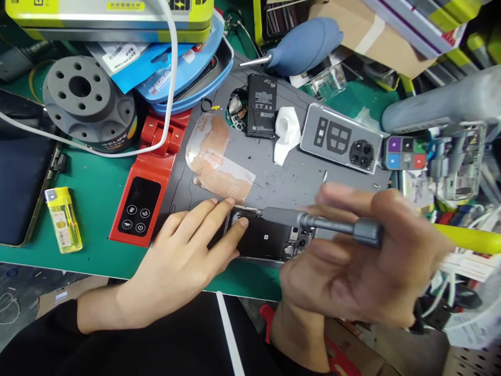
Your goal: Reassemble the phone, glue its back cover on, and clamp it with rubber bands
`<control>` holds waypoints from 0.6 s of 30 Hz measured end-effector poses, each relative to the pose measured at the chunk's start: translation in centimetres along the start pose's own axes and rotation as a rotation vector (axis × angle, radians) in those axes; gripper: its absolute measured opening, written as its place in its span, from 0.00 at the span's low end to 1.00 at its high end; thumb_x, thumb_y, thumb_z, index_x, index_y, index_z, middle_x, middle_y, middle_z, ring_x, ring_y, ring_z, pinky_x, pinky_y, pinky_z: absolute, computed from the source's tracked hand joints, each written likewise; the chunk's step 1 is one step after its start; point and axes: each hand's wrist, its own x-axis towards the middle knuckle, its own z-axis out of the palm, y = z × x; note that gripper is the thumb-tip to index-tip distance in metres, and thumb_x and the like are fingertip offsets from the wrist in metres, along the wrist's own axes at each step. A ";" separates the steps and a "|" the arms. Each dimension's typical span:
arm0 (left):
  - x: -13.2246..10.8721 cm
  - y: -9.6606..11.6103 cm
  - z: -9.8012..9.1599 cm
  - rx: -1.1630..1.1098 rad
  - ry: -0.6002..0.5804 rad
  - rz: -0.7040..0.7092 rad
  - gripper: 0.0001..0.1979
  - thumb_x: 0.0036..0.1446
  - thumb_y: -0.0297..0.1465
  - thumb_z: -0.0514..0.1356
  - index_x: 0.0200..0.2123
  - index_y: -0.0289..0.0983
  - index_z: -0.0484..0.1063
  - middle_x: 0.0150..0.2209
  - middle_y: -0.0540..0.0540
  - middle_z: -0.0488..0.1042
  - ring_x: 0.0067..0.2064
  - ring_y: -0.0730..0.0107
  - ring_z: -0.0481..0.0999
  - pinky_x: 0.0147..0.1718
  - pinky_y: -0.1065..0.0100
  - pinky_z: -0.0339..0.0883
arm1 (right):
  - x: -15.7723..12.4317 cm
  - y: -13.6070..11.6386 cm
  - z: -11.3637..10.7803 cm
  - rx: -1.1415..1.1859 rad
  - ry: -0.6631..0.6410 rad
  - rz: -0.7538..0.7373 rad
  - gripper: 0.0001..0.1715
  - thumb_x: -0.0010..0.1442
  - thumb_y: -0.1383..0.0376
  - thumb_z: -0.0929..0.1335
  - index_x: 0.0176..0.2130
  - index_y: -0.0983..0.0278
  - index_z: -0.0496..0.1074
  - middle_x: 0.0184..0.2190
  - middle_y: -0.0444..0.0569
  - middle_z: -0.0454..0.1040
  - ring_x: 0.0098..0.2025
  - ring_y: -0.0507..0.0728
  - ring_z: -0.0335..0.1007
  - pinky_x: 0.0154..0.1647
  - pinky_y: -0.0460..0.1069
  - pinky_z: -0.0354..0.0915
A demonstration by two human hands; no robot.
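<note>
An opened phone (pixel 270 240) lies on the grey work mat (pixel 274 172) near the front edge. My left hand (pixel 188 256) rests on the phone's left end, fingers stretched flat and pressing it down. My right hand (pixel 360 256), blurred by motion, is closed around a grey screwdriver (pixel 321 222) whose tip touches the phone's upper left corner. A black battery (pixel 261 107) and a grey back cover (pixel 340 138) with a camera cluster lie further back on the mat.
A red device (pixel 146 193) with buttons, a yellow lighter (pixel 64 219), a grey round block (pixel 88 102), a blue air blower (pixel 305 44), a white cloth (pixel 286 133), a clear film sheet (pixel 215 156) and a white cable (pixel 170 78) crowd the green bench (pixel 97 193).
</note>
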 end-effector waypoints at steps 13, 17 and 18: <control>-0.1 0.0 0.1 0.014 -0.016 0.021 0.20 0.75 0.32 0.62 0.66 0.37 0.74 0.69 0.38 0.75 0.66 0.51 0.77 0.52 0.56 0.71 | -0.3 -1.6 -0.4 -0.094 -0.176 0.036 0.25 0.70 0.59 0.74 0.65 0.52 0.76 0.42 0.50 0.83 0.36 0.60 0.79 0.33 0.56 0.72; -0.2 0.0 0.2 0.001 -0.016 0.022 0.21 0.75 0.33 0.62 0.67 0.36 0.74 0.70 0.37 0.74 0.66 0.51 0.76 0.53 0.56 0.72 | -0.3 -3.1 0.1 -0.005 -0.268 0.217 0.21 0.70 0.55 0.73 0.60 0.55 0.76 0.48 0.54 0.82 0.47 0.66 0.81 0.35 0.58 0.76; -0.2 0.0 0.2 -0.003 -0.011 0.022 0.21 0.75 0.33 0.62 0.67 0.36 0.74 0.69 0.36 0.74 0.66 0.51 0.76 0.53 0.56 0.72 | -0.1 -3.3 0.4 0.009 -0.274 0.228 0.21 0.70 0.54 0.73 0.59 0.55 0.76 0.49 0.54 0.81 0.48 0.67 0.81 0.35 0.58 0.77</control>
